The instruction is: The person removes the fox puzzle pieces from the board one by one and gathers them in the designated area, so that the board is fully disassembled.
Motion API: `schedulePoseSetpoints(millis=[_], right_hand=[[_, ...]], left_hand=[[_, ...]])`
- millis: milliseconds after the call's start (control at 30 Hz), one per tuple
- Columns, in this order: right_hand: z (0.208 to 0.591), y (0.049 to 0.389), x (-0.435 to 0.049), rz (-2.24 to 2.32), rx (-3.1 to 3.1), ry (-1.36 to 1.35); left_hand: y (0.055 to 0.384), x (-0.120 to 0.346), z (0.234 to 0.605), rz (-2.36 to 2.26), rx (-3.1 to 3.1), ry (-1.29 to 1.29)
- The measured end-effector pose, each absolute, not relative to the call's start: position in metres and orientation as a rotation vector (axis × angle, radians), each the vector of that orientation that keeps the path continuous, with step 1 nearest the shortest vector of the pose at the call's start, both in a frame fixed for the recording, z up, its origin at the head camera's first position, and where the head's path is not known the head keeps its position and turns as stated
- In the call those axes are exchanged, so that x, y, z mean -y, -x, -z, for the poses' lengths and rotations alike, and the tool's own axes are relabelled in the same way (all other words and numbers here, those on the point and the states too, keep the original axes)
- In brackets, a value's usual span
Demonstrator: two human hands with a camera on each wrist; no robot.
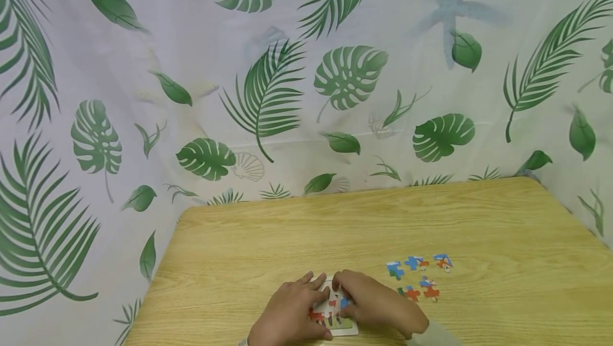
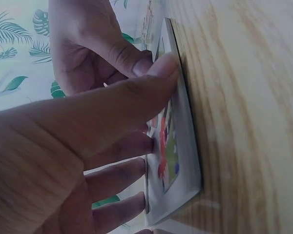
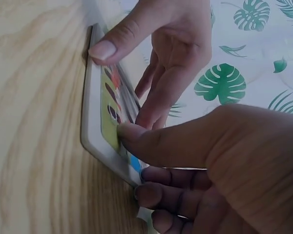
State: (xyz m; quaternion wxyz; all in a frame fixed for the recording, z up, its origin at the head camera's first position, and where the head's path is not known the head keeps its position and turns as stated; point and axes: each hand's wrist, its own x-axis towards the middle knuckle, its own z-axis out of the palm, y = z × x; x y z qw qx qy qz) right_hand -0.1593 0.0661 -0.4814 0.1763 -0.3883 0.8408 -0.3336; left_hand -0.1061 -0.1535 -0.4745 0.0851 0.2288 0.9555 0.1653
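Observation:
A small jigsaw puzzle board [image 1: 353,331] with a pale frame lies at the table's near side, partly filled with red, green and blue picture parts. My left hand [image 1: 292,309] rests across its left side, fingers spread; the thumb presses on the near frame edge. My right hand [image 1: 371,301] is over the board's right side, index finger bent and thumb low. Between them shows a blue puzzle piece [image 1: 345,302], which they pinch close over the board. In the right wrist view, the right thumb [image 3: 132,131] meets the green picture area. The fingers hide much of the board.
Several loose jigsaw pieces lie right of the board: a blue and green piece [image 1: 395,270], a blue piece with a red figure [image 1: 442,262] and red pieces [image 1: 431,290]. The wooden table [image 1: 268,245] meets a leaf-patterned curtain [image 1: 287,101] behind.

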Motion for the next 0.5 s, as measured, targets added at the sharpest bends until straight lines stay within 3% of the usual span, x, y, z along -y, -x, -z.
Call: schedulePoseSetpoints(millis=[500], right_hand=[[0.4842,0.162,-0.0678,0.893,-2.422,1.143]], left_hand=[[0.1059,0.1527,0.4756,-0.488,-2.852,-0.692]])
